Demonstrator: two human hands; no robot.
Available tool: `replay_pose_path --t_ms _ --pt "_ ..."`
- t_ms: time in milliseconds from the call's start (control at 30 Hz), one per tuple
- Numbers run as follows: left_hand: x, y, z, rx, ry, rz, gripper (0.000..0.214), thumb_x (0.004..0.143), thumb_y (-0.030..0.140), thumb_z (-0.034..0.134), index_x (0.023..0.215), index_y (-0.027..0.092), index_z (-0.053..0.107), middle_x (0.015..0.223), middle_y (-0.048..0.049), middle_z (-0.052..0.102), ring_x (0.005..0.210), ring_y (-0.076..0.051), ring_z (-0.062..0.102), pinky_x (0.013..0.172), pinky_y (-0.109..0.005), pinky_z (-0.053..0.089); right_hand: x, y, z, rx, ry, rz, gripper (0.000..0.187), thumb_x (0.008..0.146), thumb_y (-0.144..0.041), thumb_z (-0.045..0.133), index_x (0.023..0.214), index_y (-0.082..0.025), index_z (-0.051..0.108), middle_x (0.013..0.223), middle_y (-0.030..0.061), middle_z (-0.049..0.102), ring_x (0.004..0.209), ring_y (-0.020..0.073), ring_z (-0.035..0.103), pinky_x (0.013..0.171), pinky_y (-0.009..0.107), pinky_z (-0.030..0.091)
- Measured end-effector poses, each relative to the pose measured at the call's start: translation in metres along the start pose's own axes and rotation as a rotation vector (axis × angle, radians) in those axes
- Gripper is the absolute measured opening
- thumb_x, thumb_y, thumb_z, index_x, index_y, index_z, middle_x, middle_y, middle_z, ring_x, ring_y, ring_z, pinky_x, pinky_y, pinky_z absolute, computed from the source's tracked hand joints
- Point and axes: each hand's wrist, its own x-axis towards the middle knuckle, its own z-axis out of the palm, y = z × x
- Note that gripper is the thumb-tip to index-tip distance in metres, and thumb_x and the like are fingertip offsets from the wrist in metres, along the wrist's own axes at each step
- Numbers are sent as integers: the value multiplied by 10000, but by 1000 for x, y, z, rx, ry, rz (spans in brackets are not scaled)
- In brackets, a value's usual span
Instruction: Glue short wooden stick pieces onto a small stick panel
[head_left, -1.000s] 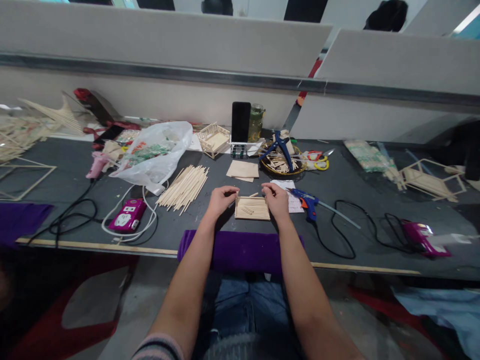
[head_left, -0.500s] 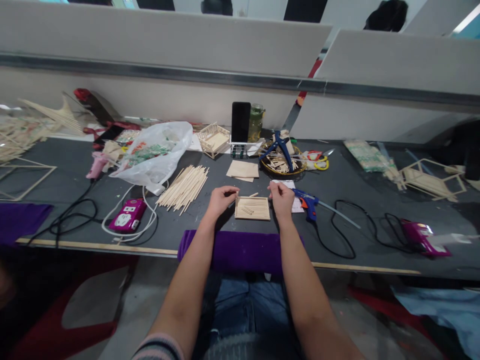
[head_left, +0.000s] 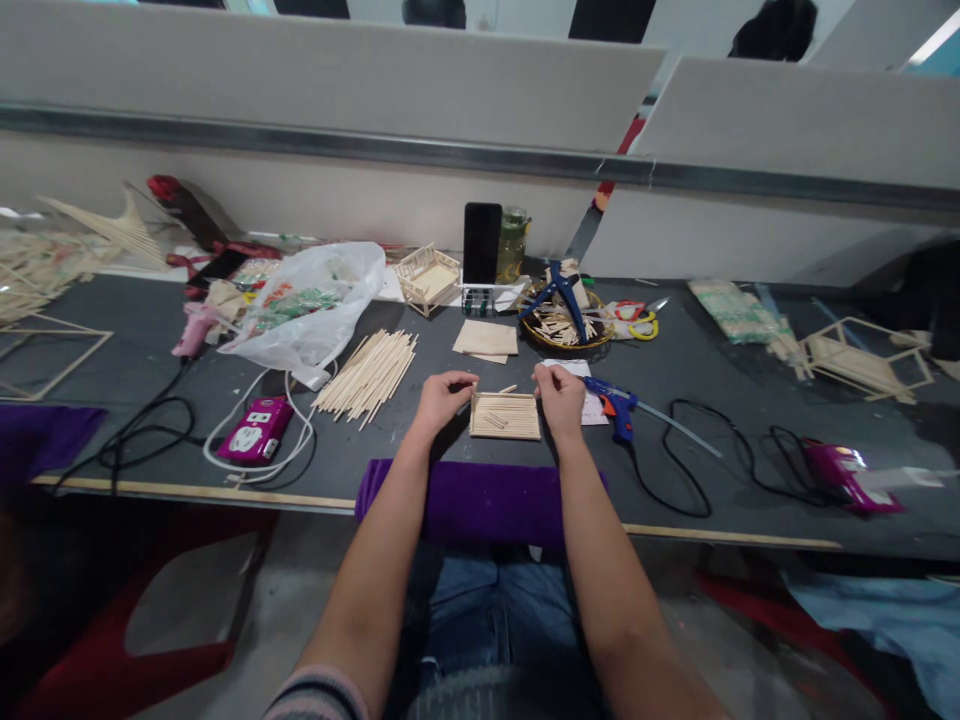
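Observation:
A small flat panel of glued wooden sticks (head_left: 505,416) lies on the dark table (head_left: 135,350) in front of me. My left hand (head_left: 441,397) rests at its left edge with fingers curled, fingertips touching the panel's top left corner. My right hand (head_left: 560,396) sits at the right edge, thumb and fingers pinched together near the top right corner; what they pinch is too small to make out. A loose short stick (head_left: 508,389) lies just above the panel.
A pile of long sticks (head_left: 369,373) lies to the left, beside a plastic bag (head_left: 311,300) and a pink power strip (head_left: 253,430). A blue glue gun (head_left: 611,402) with cable lies right. A phone (head_left: 481,243), basket of sticks (head_left: 564,326) and purple cloth (head_left: 480,500) are near.
My right hand drew back from over the panel's right part to its right edge and pinched its fingers. The left hand and the panel stayed in place.

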Motion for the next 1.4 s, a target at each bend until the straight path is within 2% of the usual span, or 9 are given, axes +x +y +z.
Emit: replay_pose_path --t_ms 1400 --pt "1 -1 1 -11 7 5 223 667 245 642 834 135 739 800 -78 730 739 -190 655 724 -306 497 -1 1 1 -21 -52 -1 369 826 -483 512 663 -169 620 471 -35 516 479 121 486 529 238 360"
